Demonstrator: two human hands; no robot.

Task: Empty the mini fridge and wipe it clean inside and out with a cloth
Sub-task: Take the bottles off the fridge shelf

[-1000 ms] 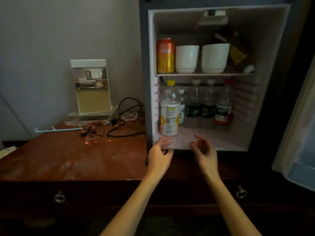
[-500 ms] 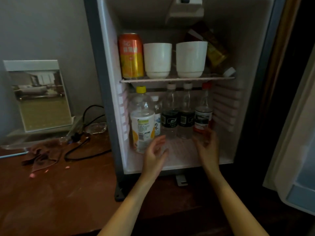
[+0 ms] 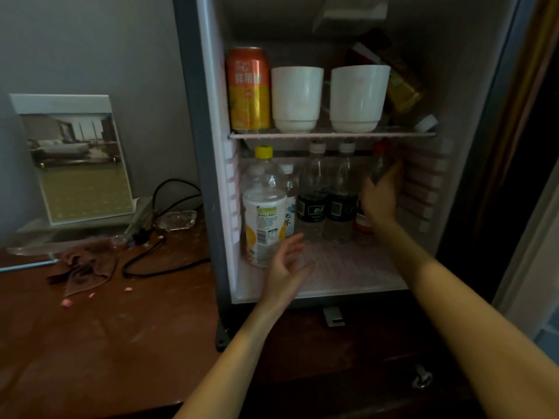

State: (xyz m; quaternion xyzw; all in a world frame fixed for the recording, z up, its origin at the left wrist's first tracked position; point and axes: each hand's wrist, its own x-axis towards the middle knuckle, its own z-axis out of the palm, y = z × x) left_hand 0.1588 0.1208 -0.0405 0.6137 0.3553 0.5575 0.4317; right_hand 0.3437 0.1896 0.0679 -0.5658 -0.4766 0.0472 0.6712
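Low on the right inside the mini fridge (image 3: 193,146), the right hand (image 3: 381,196) curls round the red-capped bottle (image 3: 378,158), though blur hides how firm the hold is. At the fridge's front lip the left hand (image 3: 287,267) holds nothing, fingers loose, just beside the yellow-capped juice bottle (image 3: 263,213). Left of the fridge, a brown cloth (image 3: 87,264) lies crumpled on the wooden desk (image 3: 106,343).

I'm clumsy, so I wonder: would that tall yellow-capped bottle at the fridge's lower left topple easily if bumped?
Probably: the yellow-capped bottle is tall and narrow, standing upright, so a push high up may tip it. Its round body would likely roll once down. Its clear upper part looks empty, so it may be lighter than it looks.
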